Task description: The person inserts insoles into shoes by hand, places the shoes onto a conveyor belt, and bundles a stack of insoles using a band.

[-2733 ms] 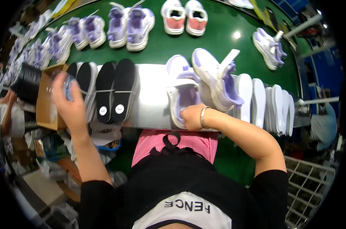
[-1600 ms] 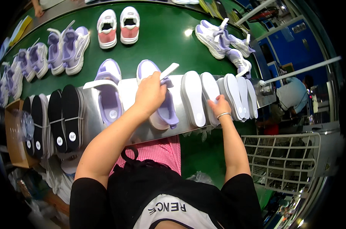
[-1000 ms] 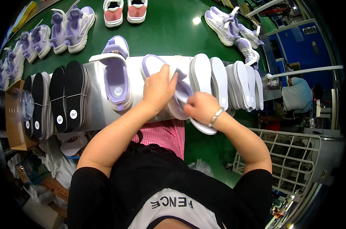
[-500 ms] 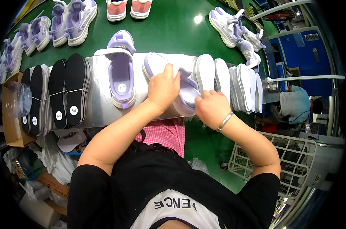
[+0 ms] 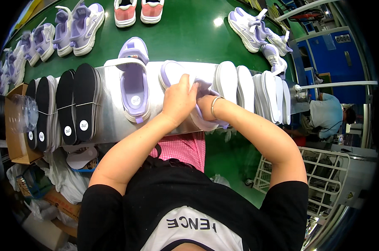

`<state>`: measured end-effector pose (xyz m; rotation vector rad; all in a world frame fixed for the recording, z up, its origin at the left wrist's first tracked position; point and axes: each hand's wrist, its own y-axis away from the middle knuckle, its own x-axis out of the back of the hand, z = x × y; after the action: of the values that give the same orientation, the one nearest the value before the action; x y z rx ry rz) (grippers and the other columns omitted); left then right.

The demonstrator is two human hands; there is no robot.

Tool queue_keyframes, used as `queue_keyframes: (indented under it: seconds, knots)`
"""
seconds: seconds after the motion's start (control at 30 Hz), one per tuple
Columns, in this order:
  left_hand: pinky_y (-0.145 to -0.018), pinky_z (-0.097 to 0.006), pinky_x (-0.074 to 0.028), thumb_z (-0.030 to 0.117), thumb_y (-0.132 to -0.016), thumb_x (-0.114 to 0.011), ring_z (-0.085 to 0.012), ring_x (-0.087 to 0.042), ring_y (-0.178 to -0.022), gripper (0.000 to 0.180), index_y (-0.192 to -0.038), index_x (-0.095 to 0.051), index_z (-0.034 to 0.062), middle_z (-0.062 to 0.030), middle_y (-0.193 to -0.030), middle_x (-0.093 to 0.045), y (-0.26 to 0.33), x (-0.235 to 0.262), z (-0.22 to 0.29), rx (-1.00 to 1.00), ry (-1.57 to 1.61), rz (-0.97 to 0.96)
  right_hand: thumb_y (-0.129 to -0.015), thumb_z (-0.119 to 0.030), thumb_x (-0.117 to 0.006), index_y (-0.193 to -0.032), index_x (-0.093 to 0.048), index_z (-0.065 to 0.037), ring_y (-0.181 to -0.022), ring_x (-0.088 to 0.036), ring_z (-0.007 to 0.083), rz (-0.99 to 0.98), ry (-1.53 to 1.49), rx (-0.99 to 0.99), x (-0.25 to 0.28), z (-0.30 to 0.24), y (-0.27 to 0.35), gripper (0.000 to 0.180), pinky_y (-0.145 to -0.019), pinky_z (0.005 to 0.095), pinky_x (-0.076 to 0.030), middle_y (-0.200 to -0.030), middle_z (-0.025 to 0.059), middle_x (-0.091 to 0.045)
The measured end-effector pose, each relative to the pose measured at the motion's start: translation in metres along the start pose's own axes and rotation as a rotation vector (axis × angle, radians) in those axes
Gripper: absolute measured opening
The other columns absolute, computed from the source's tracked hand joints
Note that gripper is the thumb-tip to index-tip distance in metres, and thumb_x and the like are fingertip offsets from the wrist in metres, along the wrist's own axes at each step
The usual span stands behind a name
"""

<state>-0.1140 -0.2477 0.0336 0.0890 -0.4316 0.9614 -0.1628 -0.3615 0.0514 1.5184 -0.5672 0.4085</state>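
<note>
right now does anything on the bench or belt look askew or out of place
On the green belt, the purple shoes at far right lie tumbled and crooked, unlike the neat pairs. The left hand and right hand work one shoe.

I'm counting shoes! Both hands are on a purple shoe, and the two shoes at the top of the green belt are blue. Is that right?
Not quite. The head view shows both the left hand and right hand on the purple shoe, but the two shoes at the top of the green belt are pink, not blue.

Lilac-and-white shoe (image 5: 172, 75), black insoles (image 5: 76, 104), green belt (image 5: 189, 37), pink-soled shoes (image 5: 139, 10), blue cabinet (image 5: 335, 62)
</note>
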Motion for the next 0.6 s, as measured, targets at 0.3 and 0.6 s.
queue_keyframes:
  seconds: [0.3, 0.6]
  knots:
    - [-0.054, -0.046, -0.043, 0.02, -0.08, -0.049, -0.0391, -0.055, -0.058, 0.026, -0.091, -0.045, -0.0026, -0.0212, -0.059, -0.055, -0.002, -0.001, 0.001, -0.029, -0.012, -0.038, -0.068, -0.009, -0.055, -0.087, -0.063, -0.003, -0.085, -0.059, 0.0257, 0.037, 0.133, -0.125, 0.013, -0.014, 0.011, 0.022, -0.075, 0.0324, -0.045, -0.087, 0.0157, -0.062]
    - [-0.053, -0.045, -0.044, 0.021, -0.081, -0.048, -0.0387, -0.055, -0.056, 0.026, -0.091, -0.045, -0.0024, -0.0223, -0.058, -0.054, -0.001, -0.005, -0.001, 0.01, -0.066, -0.011, -0.076, -0.021, -0.044, -0.09, -0.058, -0.002, -0.088, -0.058, 0.0284, -0.114, 0.033, -0.041, 0.019, -0.014, 0.064, 0.028, -0.086, 0.0457, -0.032, -0.087, 0.0175, -0.061]
